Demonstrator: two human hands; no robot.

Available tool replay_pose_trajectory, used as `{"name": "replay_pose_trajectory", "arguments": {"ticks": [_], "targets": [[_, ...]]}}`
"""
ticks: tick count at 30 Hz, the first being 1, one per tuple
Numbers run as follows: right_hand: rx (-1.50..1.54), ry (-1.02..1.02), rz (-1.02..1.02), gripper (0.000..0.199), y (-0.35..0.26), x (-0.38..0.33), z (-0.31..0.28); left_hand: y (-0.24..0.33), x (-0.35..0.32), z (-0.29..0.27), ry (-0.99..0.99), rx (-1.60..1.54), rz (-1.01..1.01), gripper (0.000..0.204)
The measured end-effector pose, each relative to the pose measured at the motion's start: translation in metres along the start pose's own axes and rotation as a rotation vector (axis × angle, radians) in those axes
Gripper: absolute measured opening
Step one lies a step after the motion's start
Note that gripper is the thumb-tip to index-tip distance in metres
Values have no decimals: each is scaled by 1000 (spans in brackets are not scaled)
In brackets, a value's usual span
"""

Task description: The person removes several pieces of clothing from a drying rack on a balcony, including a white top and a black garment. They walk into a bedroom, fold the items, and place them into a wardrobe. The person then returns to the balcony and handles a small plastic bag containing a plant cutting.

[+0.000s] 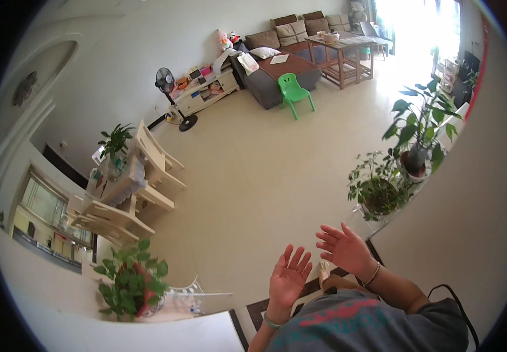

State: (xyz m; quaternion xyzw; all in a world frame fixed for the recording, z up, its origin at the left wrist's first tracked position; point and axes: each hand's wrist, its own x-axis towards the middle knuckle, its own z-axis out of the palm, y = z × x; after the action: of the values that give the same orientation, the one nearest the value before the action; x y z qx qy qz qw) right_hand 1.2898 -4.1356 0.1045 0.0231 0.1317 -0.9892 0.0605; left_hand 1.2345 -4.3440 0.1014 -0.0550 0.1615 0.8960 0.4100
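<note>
My left hand point(289, 278) is raised in front of my body, palm up, its fingers stretched out and a little apart. Beside it on the right, my right hand point(346, 249) is also held up with spread fingers. Neither hand holds or touches anything, and a gap separates them. A pale bangle point(271, 322) circles my left wrist, and a thin bracelet point(374, 274) is on the right one. Nearest to my right hand stands a leafy potted plant point(381, 196). Another potted plant point(133, 280) is farther off to the left of my left hand.
Tiled floor point(247, 176) stretches ahead. A dining table point(118, 180) with pale wooden chairs point(153, 149) stands left. Farther off are a standing fan point(165, 82), a green child's chair point(293, 92), a grey sofa point(262, 88) and a wooden table point(341, 44). A wall point(470, 234) rises close on the right.
</note>
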Motion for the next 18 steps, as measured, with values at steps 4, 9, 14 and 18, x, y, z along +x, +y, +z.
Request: {"name": "replay_pose_trajectory", "arguments": {"ticks": [4,9,14,18], "targets": [[-47,-70,85,53,-56,105,3,50,88,27,-7,-11,68,36],[-35,-118,133,54,-115,222,-2,92,208,32,14,-104,122,36],[-44,-78,64,57,-204,331,-12,131,347,41,73,-98,49,35],[-134,-125,-19,57,-291,425,-11,184,471,76,-4,-54,-51,36]]}}
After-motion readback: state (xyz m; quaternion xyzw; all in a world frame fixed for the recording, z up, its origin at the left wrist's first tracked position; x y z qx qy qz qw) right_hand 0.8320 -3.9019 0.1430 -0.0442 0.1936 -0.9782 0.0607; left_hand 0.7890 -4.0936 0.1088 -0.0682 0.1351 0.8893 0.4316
